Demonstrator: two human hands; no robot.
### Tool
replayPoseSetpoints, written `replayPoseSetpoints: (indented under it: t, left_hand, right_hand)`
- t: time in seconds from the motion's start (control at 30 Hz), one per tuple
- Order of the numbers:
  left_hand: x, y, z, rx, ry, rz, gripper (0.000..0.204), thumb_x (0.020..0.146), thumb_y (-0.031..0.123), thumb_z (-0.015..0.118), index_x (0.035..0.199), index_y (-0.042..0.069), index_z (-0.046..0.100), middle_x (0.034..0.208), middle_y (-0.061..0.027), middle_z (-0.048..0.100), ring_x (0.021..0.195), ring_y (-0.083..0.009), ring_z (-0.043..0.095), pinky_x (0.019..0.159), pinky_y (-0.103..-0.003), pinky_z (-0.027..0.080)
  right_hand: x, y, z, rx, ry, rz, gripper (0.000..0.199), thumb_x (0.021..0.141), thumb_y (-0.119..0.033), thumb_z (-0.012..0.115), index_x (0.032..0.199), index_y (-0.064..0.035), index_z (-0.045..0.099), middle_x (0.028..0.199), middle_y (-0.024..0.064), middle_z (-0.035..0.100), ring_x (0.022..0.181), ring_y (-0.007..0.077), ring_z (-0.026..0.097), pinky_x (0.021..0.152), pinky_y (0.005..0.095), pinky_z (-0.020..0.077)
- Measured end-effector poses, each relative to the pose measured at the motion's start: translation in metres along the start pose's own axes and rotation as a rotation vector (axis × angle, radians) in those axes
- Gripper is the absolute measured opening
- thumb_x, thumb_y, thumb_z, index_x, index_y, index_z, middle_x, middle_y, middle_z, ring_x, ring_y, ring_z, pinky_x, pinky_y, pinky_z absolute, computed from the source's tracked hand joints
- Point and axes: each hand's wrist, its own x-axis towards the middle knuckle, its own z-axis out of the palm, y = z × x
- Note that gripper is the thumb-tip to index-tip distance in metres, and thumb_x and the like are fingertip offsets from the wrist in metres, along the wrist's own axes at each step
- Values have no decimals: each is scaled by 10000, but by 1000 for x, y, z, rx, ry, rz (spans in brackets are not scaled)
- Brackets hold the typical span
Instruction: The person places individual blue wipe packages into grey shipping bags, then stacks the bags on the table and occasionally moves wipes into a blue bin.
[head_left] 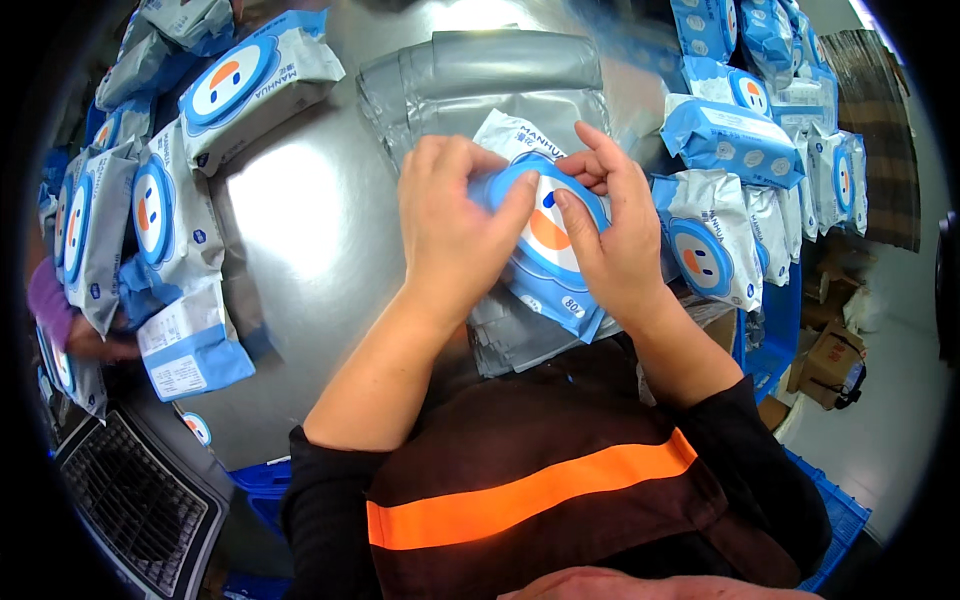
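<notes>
A soft blue-and-white pack of wet wipes, with a round cartoon-face lid, lies tilted between my two hands. My left hand grips its left side, the thumb resting on the lid. On the other side my right hand presses its thumb to the lid's edge, with the fingers curled near the upper right of the pack. Beneath it is a stack of grey plastic bags, partly hidden by the pack and my hands. The pack's underside is out of sight.
More wipes packs stand on the metal table at left. Another person's hand reaches among them. At right, further packs are piled by a blue crate. A cardboard box sits on the floor.
</notes>
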Motion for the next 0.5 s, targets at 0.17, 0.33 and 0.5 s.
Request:
replayPoseSetpoints:
  t: [0.17,0.33,0.5]
  left_hand:
    - [-1,-1,-2,-66,7,-62,241,768,191,790,812,64,590,882,-99,570,865,-293,551,780,-393,436]
    - [-1,2,-3,-32,9,-11,230,781,143,784,821,51,577,859,-96,559,833,-279,549,750,-379,439]
    - [-2,-7,2,-79,26,-41,154,870,110,716,854,23,590,879,-94,583,814,-225,562,750,-328,451]
  right_hand:
    - [-6,-2,5,65,45,16,620,821,42,692,1398,2,469,1029,109,665,920,269,612,837,370,496]
    - [-7,2,6,101,67,13,619,819,66,672,1398,6,463,1019,107,674,909,265,616,822,368,495]
    - [-7,7,6,120,84,10,572,819,84,649,1364,11,492,1014,111,684,887,265,624,807,369,498]
